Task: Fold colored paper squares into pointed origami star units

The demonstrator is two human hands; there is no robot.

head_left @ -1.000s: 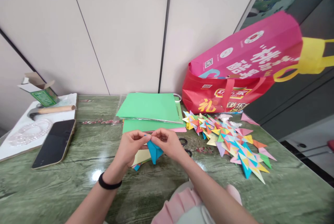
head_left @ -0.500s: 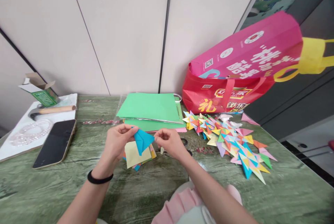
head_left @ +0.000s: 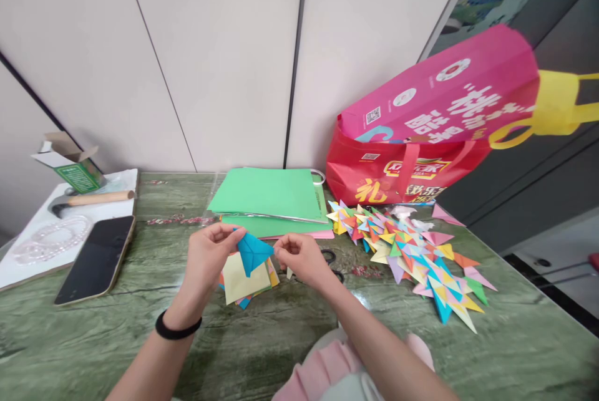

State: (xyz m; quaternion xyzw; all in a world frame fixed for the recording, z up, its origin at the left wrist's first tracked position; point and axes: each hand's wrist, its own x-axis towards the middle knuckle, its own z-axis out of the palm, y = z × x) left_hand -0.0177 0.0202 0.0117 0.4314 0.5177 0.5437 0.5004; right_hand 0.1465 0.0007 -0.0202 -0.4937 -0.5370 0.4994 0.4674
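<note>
A folded piece of blue origami paper (head_left: 253, 252), roughly triangular with crease lines, is held up between both hands. My left hand (head_left: 214, 259) pinches its upper left corner between thumb and fingers. At its right tip, the thumb and fingertips of my right hand (head_left: 298, 256) are closed on it. Below the blue paper lies a small stack of coloured square paper (head_left: 246, 281), pale yellow on top. Partly hidden behind my right hand is a pair of scissors (head_left: 330, 256). To the right spreads a pile of folded paper pieces (head_left: 416, 254) in many colours.
Green paper sheets (head_left: 269, 192) lie against the wall. A red gift bag (head_left: 360, 167) stands at the back right. On the left are a black phone (head_left: 96, 257), a hammer (head_left: 98, 198), clear beads (head_left: 53, 240) and a green-and-white box (head_left: 79, 173).
The blue paper has tilted slightly, so more of its creased face shows. My right hand has shifted a little left, and more of the scissors is visible.
</note>
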